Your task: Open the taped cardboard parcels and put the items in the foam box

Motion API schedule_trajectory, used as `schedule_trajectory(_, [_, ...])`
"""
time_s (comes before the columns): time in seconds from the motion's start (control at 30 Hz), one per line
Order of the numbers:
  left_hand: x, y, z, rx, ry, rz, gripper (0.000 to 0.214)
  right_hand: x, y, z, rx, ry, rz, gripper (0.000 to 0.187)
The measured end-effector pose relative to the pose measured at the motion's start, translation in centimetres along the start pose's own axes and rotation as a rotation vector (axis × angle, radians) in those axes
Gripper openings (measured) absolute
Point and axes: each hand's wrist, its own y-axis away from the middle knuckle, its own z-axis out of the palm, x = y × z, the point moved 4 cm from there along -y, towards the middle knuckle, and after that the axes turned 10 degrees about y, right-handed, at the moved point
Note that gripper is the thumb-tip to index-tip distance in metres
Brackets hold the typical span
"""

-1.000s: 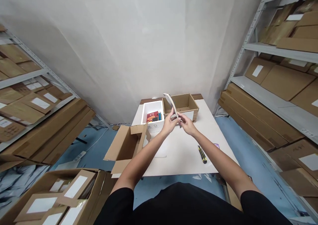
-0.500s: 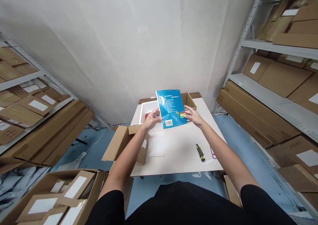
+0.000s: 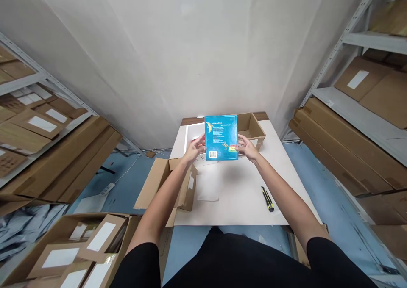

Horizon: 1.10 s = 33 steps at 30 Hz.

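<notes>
A blue book (image 3: 221, 137) with a barcode on its back cover is held upright above the white table (image 3: 241, 195). My left hand (image 3: 194, 148) grips its left edge and my right hand (image 3: 247, 146) grips its right edge. Behind the book a white foam box (image 3: 190, 135) holds red items, mostly hidden. To its right stands an open brown cardboard box (image 3: 252, 129).
An open cardboard box (image 3: 168, 186) hangs at the table's left edge. A yellow-and-black utility knife (image 3: 267, 198) and a white sheet (image 3: 207, 191) lie on the table. Shelves of flat cartons line both sides; labelled boxes (image 3: 79, 250) fill the lower left.
The book was edge-on a second ago; it has been turned so its blue back cover faces me, then squared upright. Both hands shifted to its side edges.
</notes>
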Motion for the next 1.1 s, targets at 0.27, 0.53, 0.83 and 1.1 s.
schedule_trajectory(0.27, [-2.1,-5.8,-11.5,0.139,0.055,-0.003,0.101,3.8,-13.3,6.4,0.019,0.077,0.094,0.091])
schedule_trajectory(0.53, [-3.4,-9.2,-18.6,0.335,-0.104,0.018,0.096,8.3,-20.7,8.4,0.21,0.183,0.209,0.092])
schedule_trajectory(0.83, [-4.4,-5.4,-14.9,0.36,-0.198,0.007,0.09,12.3,-13.7,9.0,0.081,0.157,0.196,0.088])
schedule_trajectory(1.1, [-14.5,2.8,-6.3,0.333,-0.287,-0.149,0.076,19.1,-2.7,4.2,0.087,0.179,0.267,0.085])
